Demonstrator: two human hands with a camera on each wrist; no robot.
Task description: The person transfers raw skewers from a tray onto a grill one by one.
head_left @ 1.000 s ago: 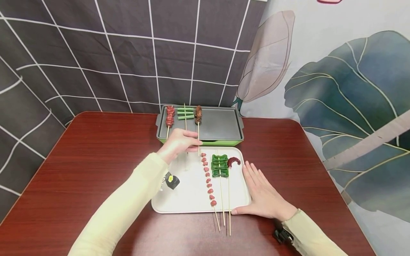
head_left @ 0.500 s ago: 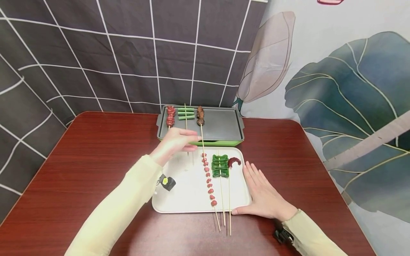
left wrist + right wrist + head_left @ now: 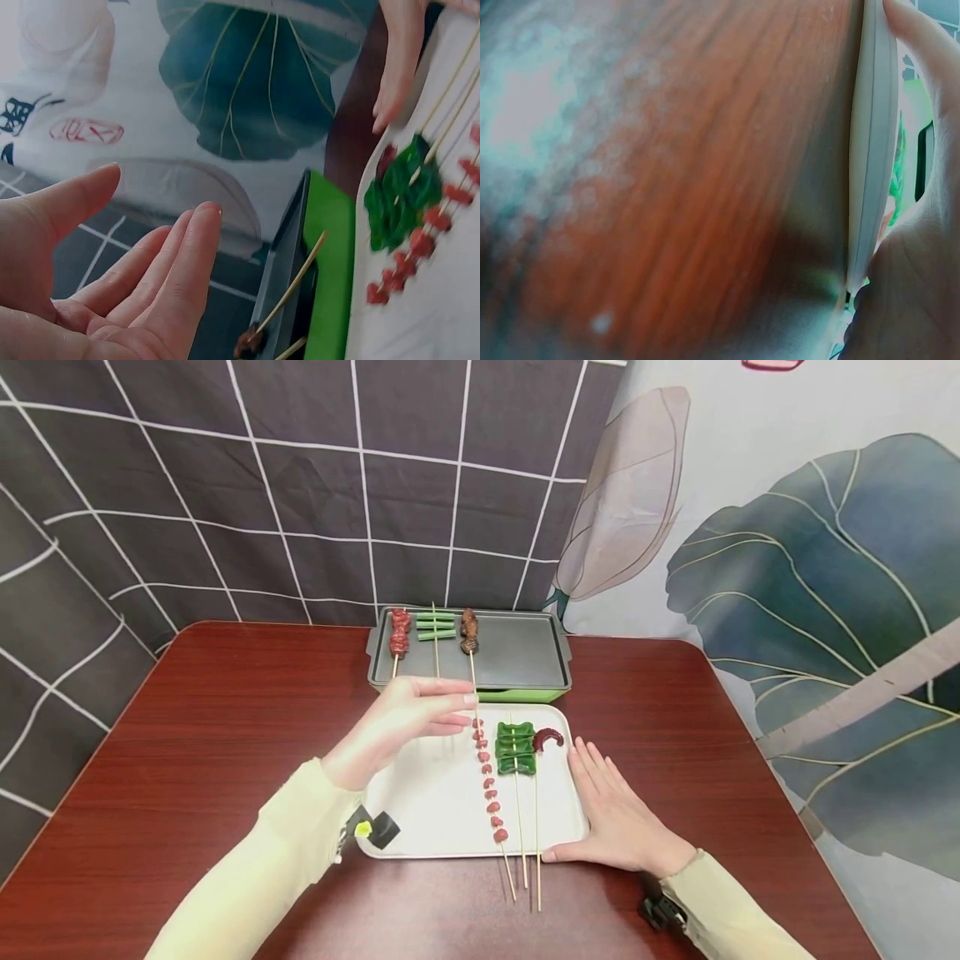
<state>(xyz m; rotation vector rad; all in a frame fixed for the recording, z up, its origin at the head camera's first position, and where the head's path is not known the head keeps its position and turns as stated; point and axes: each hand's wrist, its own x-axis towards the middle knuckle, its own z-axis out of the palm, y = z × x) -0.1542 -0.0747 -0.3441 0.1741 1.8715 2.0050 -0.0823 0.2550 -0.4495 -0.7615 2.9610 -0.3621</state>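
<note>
My left hand (image 3: pixel 412 714) hovers over the tray's far left part, fingers extended. In the left wrist view, nothing lies between that hand's thumb and fingers (image 3: pixel 187 277). Just beyond them, a brown meat skewer (image 3: pixel 469 633) lies on the grey grill plate (image 3: pixel 517 652), its stick pointing toward me. My right hand (image 3: pixel 618 818) rests against the right side of the white tray (image 3: pixel 420 852), with the thumb at its near corner. On the tray lie a skewer of small red pieces (image 3: pixel 489 783), a green pepper skewer (image 3: pixel 515 747) and a dark red tentacle skewer (image 3: pixel 549 739).
The grill has a green base (image 3: pixel 525 696) and stands behind the tray. Left of the brown meat, it carries a red meat skewer (image 3: pixel 400 633) and a green vegetable skewer (image 3: pixel 436 625). A dark checked cloth (image 3: pixel 300 485) hangs behind the red-brown table (image 3: pixel 247 710).
The left hand has let go of the brown meat skewer and drawn back toward me, its fingers spreading. That skewer has shifted slightly right. The right hand has stayed put.
</note>
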